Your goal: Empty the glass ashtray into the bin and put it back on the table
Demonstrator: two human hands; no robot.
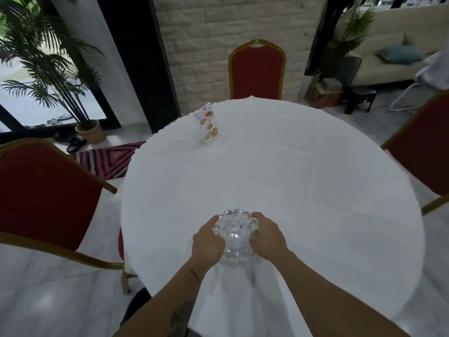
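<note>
A clear, knobbly glass ashtray [234,233] is over the near part of the round table [303,181], which is covered with a white cloth. My left hand [208,240] grips its left side and my right hand [266,235] grips its right side. The ashtray looks tilted with its opening facing away from me. I cannot tell whether it rests on the cloth or is held just above it. No bin is in view.
A standing menu card [209,122] is at the table's far left. Red chairs with gold frames stand at the left [46,195], far side [256,69] and right [427,152]. A potted palm [90,130] and patterned rug [109,161] lie beyond.
</note>
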